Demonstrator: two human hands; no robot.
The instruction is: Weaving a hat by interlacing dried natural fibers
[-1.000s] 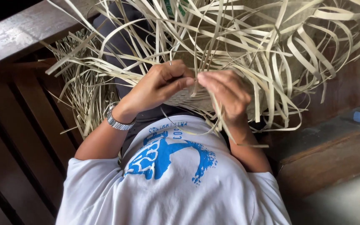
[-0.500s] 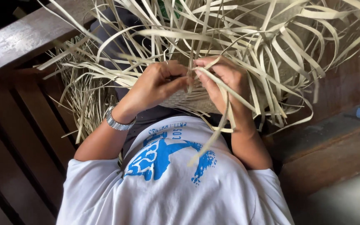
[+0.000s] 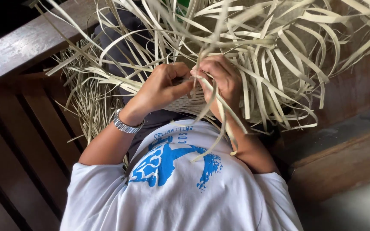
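Since a moment ago, both hands are drawing closer together at the middle of the weaving, and a loose strip is now hanging down over the white shirt (image 3: pixel 185 192). Left hand (image 3: pixel 161 87), with a metal watch (image 3: pixel 125 124) at its wrist, is pinching pale palm-leaf strips (image 3: pixel 258 64) between thumb and fingers. Right hand (image 3: pixel 221 79) is curling shut on strips beside it, fingertips touching the left's. A woven piece (image 3: pixel 185 102) is lying on the lap below, above a wooden bench (image 3: pixel 22 128).

Pale straw strips (image 3: pixel 253 47) (shirt (image 3: pixel 180 192) white, blue-printed)
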